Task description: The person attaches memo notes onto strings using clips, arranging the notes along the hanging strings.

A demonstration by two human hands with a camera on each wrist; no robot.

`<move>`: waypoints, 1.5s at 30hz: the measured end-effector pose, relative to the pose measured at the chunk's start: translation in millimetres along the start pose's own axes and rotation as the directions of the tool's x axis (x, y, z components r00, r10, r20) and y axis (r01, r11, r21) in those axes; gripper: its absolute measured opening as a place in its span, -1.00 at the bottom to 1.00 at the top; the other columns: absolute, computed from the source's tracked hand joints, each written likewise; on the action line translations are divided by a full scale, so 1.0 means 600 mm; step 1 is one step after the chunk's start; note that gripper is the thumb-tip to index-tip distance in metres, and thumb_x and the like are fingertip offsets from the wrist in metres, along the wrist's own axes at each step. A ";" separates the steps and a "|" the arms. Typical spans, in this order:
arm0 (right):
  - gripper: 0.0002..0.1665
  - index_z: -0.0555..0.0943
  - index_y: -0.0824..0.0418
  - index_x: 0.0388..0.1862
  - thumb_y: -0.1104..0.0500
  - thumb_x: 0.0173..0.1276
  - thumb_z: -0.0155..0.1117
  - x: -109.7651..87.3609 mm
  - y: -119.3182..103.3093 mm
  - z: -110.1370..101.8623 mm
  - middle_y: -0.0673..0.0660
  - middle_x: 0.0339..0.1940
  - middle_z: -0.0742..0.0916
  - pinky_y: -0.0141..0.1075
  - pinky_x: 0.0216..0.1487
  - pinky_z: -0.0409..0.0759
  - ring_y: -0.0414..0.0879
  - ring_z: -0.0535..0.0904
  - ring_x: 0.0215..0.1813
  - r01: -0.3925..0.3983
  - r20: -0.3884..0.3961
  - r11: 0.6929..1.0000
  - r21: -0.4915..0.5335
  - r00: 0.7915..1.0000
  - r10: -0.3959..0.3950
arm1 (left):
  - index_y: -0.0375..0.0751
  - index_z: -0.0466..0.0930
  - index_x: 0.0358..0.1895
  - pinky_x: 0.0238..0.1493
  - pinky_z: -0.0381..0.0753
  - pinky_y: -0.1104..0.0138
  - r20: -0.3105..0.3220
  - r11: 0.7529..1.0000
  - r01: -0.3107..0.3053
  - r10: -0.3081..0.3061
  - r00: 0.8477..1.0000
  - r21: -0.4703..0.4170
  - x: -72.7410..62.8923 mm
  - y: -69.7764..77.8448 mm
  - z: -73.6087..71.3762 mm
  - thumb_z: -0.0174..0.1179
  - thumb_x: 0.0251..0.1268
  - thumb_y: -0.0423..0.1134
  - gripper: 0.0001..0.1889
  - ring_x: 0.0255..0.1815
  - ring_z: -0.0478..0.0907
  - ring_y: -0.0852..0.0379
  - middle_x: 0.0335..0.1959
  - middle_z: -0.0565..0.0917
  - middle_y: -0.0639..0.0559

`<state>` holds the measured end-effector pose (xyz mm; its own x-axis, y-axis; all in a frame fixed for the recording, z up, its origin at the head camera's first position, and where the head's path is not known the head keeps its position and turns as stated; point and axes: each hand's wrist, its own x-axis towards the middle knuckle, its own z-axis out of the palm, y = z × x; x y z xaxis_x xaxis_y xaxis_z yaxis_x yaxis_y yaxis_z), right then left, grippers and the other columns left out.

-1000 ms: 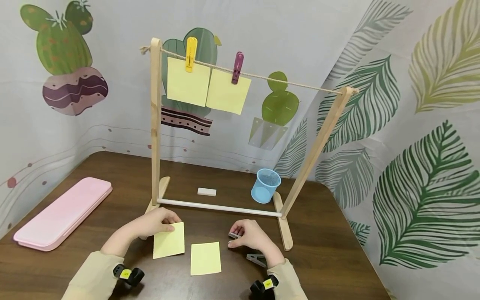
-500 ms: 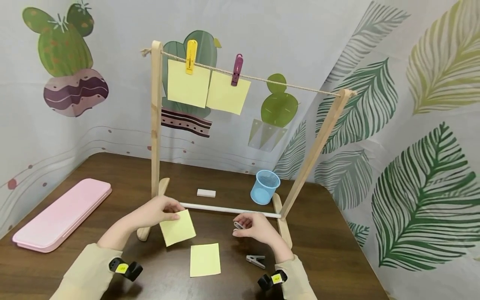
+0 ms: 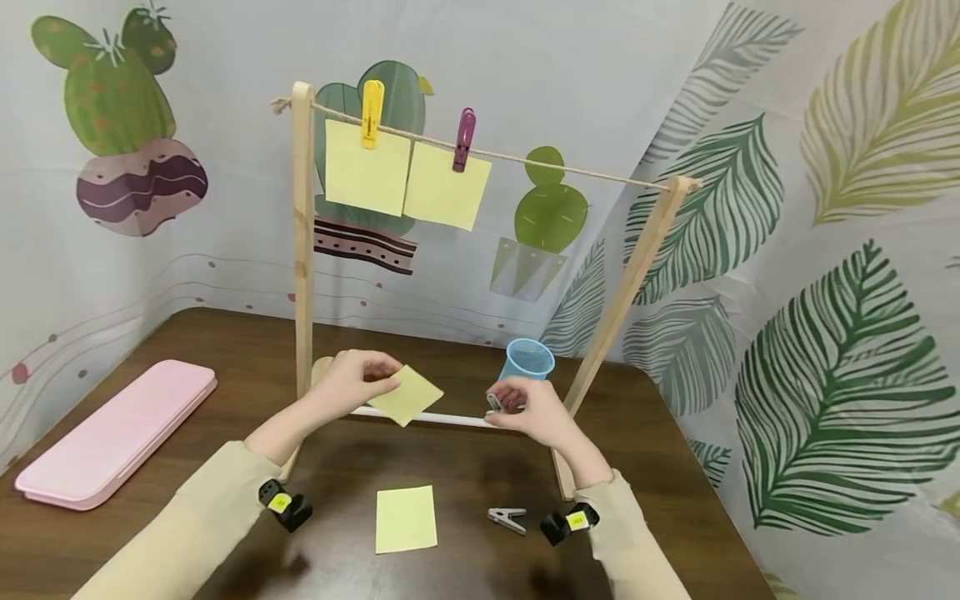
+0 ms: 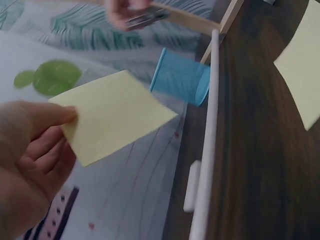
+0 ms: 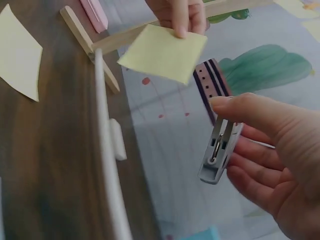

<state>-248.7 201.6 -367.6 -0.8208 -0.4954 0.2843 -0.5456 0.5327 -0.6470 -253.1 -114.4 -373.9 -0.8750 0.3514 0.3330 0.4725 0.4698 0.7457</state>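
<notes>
My left hand (image 3: 351, 382) pinches a yellow sticky note (image 4: 115, 116) by one corner, raised above the table in front of the wooden frame. In my right hand (image 3: 531, 408) is a grey clothespin (image 5: 220, 150), pinched between thumb and fingers. Another yellow note (image 3: 406, 520) lies on the table, with a second grey clothespin (image 3: 507, 518) to its right. Above, two notes hang side by side from a string (image 3: 570, 168): the left note (image 3: 366, 175) under a yellow clothespin (image 3: 372, 115), the right note (image 3: 447, 190) under a purple clothespin (image 3: 463, 140).
The wooden frame (image 3: 303, 250) stands across the table, a white bar (image 3: 450, 419) joining its feet. Behind the bar are a blue mesh cup (image 3: 529, 358) and a small white block (image 4: 192, 186). A pink case (image 3: 120, 433) lies at the left.
My left hand has lifted the note off the table, upward and to the right. The right hand has risen with its clothespin, away from the clothespin on the table.
</notes>
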 end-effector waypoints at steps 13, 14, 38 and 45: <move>-0.58 0.61 0.31 0.04 0.23 0.21 0.45 0.065 -0.101 -0.128 0.26 -0.07 0.75 -0.10 0.03 0.65 0.10 0.70 -0.06 0.061 -0.180 0.996 -0.070 0.981 -0.073 | -0.32 0.73 -0.11 -0.13 0.70 0.21 -0.081 0.990 -0.141 0.143 0.986 0.033 0.101 0.121 0.014 0.32 0.24 -0.30 -0.79 -0.21 0.75 0.02 -0.21 0.78 -0.15; -0.59 0.60 0.31 0.05 0.25 0.22 0.44 0.072 -0.113 -0.140 0.27 -0.07 0.75 -0.12 0.03 0.65 0.09 0.70 -0.05 0.062 -0.197 0.996 -0.058 0.978 -0.073 | -0.33 0.73 -0.11 -0.13 0.71 0.22 -0.099 0.988 -0.153 0.156 0.983 0.030 0.107 0.133 0.012 0.33 0.23 -0.31 -0.79 -0.21 0.75 0.01 -0.21 0.78 -0.15; -0.83 0.63 0.30 -0.15 0.40 0.28 0.30 0.189 -0.301 -0.282 -0.03 -0.37 0.69 -0.45 -0.12 0.60 -0.23 0.63 -0.30 0.257 -0.517 0.951 0.170 0.845 -0.136 | -0.36 0.69 0.01 -0.02 0.67 0.31 -0.372 0.958 -0.217 0.136 0.918 -0.187 0.210 0.289 -0.052 0.36 0.21 -0.32 -0.69 -0.06 0.73 -0.01 -0.11 0.75 -0.23; -0.90 0.65 0.20 -0.31 0.38 0.26 0.35 0.202 -0.312 -0.289 -0.05 -0.45 0.69 -0.44 -0.11 0.61 -0.22 0.63 -0.34 0.256 -0.577 0.944 0.209 0.811 -0.092 | -0.41 0.69 -0.02 0.01 0.65 0.37 -0.445 0.935 -0.251 0.118 0.888 -0.251 0.227 0.294 -0.056 0.36 0.20 -0.35 -0.70 -0.07 0.73 -0.02 -0.12 0.75 -0.26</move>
<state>-275.6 160.7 -89.5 -0.7134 -0.0548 0.6986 -0.6895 0.2332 -0.6857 -292.4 -10.7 -177.8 -0.7677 0.0070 0.6407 0.6345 0.1475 0.7587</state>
